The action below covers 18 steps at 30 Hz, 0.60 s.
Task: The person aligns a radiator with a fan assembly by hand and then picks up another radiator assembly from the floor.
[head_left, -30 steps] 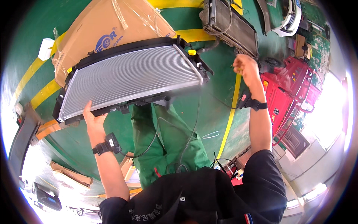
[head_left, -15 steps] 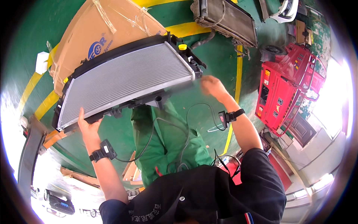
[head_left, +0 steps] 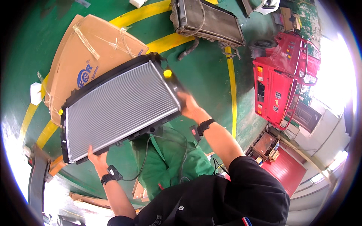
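green floor point(head_left: 211, 75), silver radiator point(head_left: 120, 109), left grip point(head_left: 98, 158) closed on its near edge, right grip point(head_left: 190, 107) closed on right end

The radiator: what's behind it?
Behind the radiator, a cardboard box shows past its upper edge, green floor to the right, and trousers below. The radiator hides part of the box; anything directly behind it cannot be seen.

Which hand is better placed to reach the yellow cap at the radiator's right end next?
Right, probably: the right hand is at that end of the radiator, near the yellow cap. The left hand grips the radiator's lower edge, farther away.
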### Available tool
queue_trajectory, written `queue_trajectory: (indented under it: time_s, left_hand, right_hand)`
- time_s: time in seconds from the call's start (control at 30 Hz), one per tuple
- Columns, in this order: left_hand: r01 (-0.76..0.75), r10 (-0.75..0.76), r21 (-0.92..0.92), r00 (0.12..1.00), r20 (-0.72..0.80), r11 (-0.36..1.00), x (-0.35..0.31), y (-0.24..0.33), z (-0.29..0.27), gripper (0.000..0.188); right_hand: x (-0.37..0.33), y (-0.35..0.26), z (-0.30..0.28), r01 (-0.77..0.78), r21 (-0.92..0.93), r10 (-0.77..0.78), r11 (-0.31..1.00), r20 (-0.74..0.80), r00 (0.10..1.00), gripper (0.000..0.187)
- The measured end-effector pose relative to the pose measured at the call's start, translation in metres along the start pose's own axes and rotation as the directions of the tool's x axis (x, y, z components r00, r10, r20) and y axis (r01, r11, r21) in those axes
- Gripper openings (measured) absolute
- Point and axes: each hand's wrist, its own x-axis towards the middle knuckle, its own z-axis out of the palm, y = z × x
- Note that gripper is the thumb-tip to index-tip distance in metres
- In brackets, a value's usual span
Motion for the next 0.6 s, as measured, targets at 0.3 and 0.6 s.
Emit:
queue_trajectory:
  time_s: [0.3, 0.6]
  left_hand:
    - [-0.028, 0.029, -0.061, 1.000, 0.011, 0.998, 0.039, -0.011, -0.048, 0.049]
    - [-0.054, 0.056, -0.088, 0.998, 0.020, 0.995, 0.053, -0.027, -0.065, 0.049]
  right_hand:
    - [-0.001, 0.015, -0.018, -0.133, -0.152, 0.120, 0.979, -0.089, 0.989, 0.026]
    - [-0.013, -0.007, 0.014, 0.087, -0.187, -0.086, 0.979, 0.015, 0.996, 0.027]
